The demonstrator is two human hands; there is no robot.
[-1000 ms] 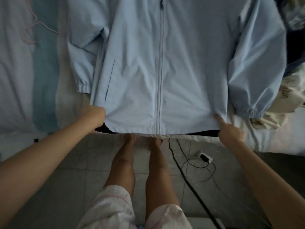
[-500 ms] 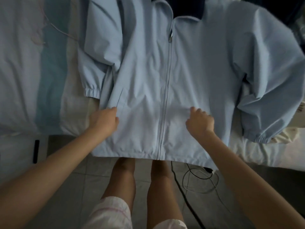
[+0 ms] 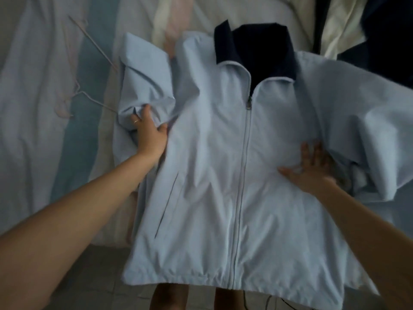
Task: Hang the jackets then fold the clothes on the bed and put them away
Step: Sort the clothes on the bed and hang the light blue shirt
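A light blue zip jacket point(image 3: 214, 175) with a dark navy collar lining lies front up on the bed, its hem hanging over the bed's near edge. My left hand point(image 3: 148, 133) grips the folded left sleeve near its cuff. My right hand point(image 3: 310, 168) lies flat with spread fingers on the jacket's right chest, beside the bunched right sleeve point(image 3: 368, 130). The zip is closed up to the chest.
A pale wire hanger point(image 3: 93, 63) lies on the bedsheet point(image 3: 33, 97) left of the jacket. Dark navy and cream clothes point(image 3: 357, 25) are piled at the top right. My bare legs and a black cable on the tiled floor show below the hem.
Both hands moved up the jacket from near its hem. The left hand now holds the left sleeve and the right hand has opened flat on the chest. The view shifted up toward the collar.
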